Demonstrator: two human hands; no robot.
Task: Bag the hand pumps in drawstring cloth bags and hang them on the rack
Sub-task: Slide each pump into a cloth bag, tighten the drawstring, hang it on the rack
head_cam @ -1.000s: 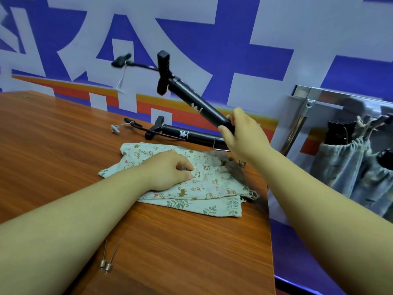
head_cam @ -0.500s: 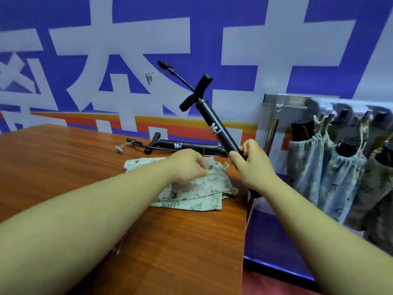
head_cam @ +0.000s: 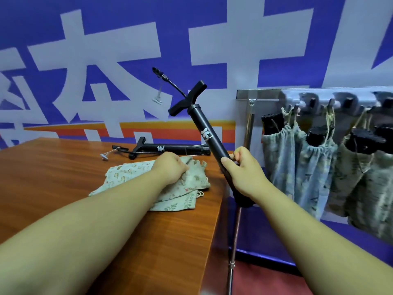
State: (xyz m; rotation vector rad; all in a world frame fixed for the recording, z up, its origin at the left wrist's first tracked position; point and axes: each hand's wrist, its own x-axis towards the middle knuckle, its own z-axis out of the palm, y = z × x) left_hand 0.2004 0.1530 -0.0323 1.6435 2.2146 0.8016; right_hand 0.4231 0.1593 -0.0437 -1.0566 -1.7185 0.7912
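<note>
Beside the table [head_cam: 63, 188], bagged pumps [head_cam: 314, 165] hang on the rack [head_cam: 261, 95].

Brown wooden table [head_cam: 63, 177] before a blue wall banner [head_cam: 127, 28] with large white characters and an orange stripe [head_cam: 170, 126]

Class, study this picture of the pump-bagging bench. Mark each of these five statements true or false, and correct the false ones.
1. The right hand grips a pump by its barrel. True.
2. That pump is inside a bag. False: it is bare.
3. A second pump lies on the table. True.
4. Nothing hangs on the rack. False: bagged pumps hang from its hooks.
5. The left hand holds a needle. False: it grips the folded bags on the table.
</note>
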